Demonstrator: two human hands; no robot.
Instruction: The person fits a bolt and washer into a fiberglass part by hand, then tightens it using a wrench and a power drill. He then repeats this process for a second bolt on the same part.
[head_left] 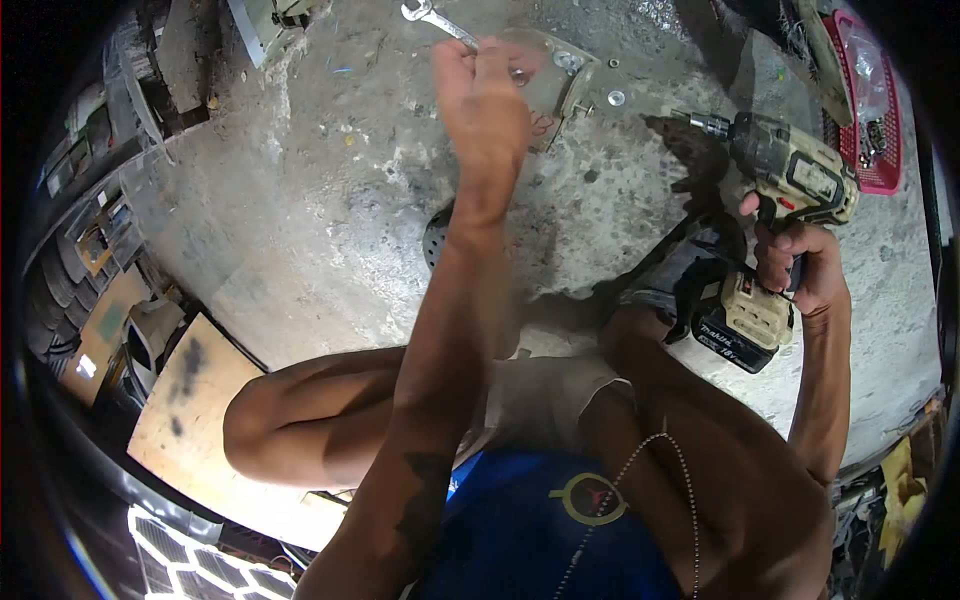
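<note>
My left hand (482,95), slightly blurred, is closed around a metal wrench (440,22) whose open-ended head points to the upper left. Beneath and beside this hand lies a flat greyish plate (578,88) with a washer (567,63) at its corner; the hand hides part of it. A small bolt (584,111) sticks out at the plate's edge. On the right, my right hand (805,265) grips the handle of a cordless drill (800,170), its black chuck end and bit pointing left. The drill's battery (735,345) hangs below, near my knee.
A loose washer (616,98) and a nut (613,63) lie on the concrete floor (330,200). At the far right stands a red basket (882,180) with hardware and a plastic bag. Wooden boards (190,400) and piled scraps line the left side. A dark perforated shoe (436,238) shows behind my left forearm.
</note>
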